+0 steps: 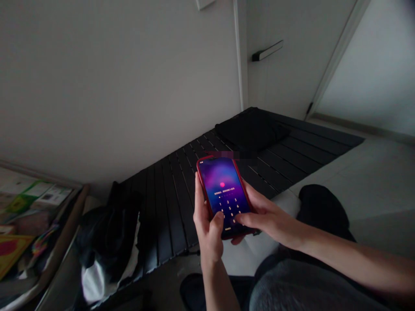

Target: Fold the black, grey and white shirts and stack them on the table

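A smartphone [223, 190] in a red case is held upright in front of me, its screen lit purple with a number keypad. My left hand [207, 224] wraps round its left edge, thumb resting on the lower screen. My right hand [266, 218] supports the right side and bottom, its thumb lying across the lowest keys. Both forearms reach in from the bottom right.
A low black slatted table [181, 190] stands beyond the phone against a white wall, with a black folded cloth [253, 129] at its far end. Dark bags [103, 233] lie at left beside a shelf of colourful books [29, 203]. My knees [320, 207] are below.
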`<action>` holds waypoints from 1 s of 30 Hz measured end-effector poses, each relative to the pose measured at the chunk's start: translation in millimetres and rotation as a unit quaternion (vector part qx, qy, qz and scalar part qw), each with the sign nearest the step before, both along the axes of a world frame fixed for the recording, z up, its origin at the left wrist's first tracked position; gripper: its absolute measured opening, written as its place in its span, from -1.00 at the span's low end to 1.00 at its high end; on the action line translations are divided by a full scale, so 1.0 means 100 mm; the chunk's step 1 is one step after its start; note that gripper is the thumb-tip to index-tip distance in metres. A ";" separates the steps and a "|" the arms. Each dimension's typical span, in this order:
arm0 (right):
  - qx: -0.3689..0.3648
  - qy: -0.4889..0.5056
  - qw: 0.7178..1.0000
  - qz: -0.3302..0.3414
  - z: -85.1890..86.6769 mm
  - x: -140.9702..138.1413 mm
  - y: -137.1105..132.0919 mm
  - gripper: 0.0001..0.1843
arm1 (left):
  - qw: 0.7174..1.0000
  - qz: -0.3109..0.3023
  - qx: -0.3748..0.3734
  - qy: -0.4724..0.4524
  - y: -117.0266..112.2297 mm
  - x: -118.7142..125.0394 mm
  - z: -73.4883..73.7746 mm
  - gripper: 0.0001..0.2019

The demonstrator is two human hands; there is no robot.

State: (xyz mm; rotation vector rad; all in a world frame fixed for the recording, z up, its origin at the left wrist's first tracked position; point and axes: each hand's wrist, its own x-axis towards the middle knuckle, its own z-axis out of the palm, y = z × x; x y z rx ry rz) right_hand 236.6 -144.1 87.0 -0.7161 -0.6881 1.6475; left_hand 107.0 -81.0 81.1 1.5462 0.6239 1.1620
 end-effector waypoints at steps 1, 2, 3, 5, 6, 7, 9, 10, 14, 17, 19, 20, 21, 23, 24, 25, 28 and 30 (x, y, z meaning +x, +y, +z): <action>-0.001 0.002 1.000 0.000 0.00 0.00 0.00 -0.04 | 1.000 0.000 0.001 0.003 0.00 0.00 0.00 -0.29; -0.002 0.004 1.000 -0.001 0.00 0.01 0.00 -0.04 | 1.000 0.001 0.002 0.006 0.00 0.00 0.01 -0.28; -0.002 0.004 1.000 -0.001 0.00 0.01 0.00 -0.04 | 1.000 0.003 0.003 0.010 0.00 0.00 0.01 -0.28; -0.001 -0.001 1.000 -0.004 0.00 0.00 0.00 -0.01 | 1.000 0.009 0.004 0.021 0.00 0.00 0.01 -0.27; 0.000 -0.005 1.000 -0.006 -0.01 0.00 0.01 0.00 | 1.000 0.009 0.003 0.024 0.00 0.00 0.01 -0.27; 0.001 -0.010 1.000 -0.007 -0.01 -0.01 0.01 0.02 | 1.000 0.007 0.002 0.025 0.00 0.00 0.01 -0.27; 0.000 -0.019 1.000 -0.009 -0.01 -0.02 0.02 0.06 | 1.000 0.002 -0.002 0.016 0.00 0.00 0.01 -0.28; -0.001 -0.022 1.000 -0.010 -0.02 -0.02 0.02 0.06 | 1.000 0.000 -0.004 0.009 0.00 0.00 0.01 -0.29; -0.001 -0.006 1.000 -0.005 -0.03 0.00 0.00 0.01 | 1.000 0.002 -0.009 -0.007 0.00 0.01 0.00 -0.30; 0.004 0.020 1.000 0.000 -0.04 0.02 -0.01 -0.08 | 1.000 -0.002 -0.013 -0.015 0.00 0.01 -0.01 -0.30; 0.005 0.027 1.000 0.001 -0.04 0.02 -0.01 -0.09 | 1.000 -0.003 -0.014 -0.016 0.00 0.01 0.00 -0.30; 0.005 0.027 1.000 0.002 -0.04 0.02 -0.01 -0.08 | 1.000 -0.002 -0.013 -0.014 0.00 0.01 0.00 -0.30; 0.005 0.025 1.000 0.002 -0.04 0.03 -0.01 -0.08 | 1.000 -0.001 -0.011 -0.012 0.00 0.01 0.00 -0.30; 0.006 0.023 1.000 0.001 -0.04 0.02 -0.01 -0.08 | 1.000 -0.001 -0.010 -0.013 0.00 0.01 0.00 -0.31; 0.009 0.022 1.000 0.000 -0.05 0.02 -0.01 -0.08 | 1.000 -0.001 -0.011 -0.014 0.00 0.01 0.00 -0.31; 0.010 0.021 1.000 0.000 -0.05 0.02 -0.01 -0.08 | 1.000 -0.002 -0.013 -0.016 0.00 0.00 0.00 -0.30; 0.011 0.021 1.000 0.001 -0.05 0.02 -0.01 -0.06 | 1.000 -0.006 -0.016 -0.018 0.00 0.00 0.00 -0.29; 0.011 0.019 1.000 0.003 -0.05 0.02 -0.02 -0.03 | 1.000 -0.007 -0.015 -0.019 0.00 0.00 0.00 -0.29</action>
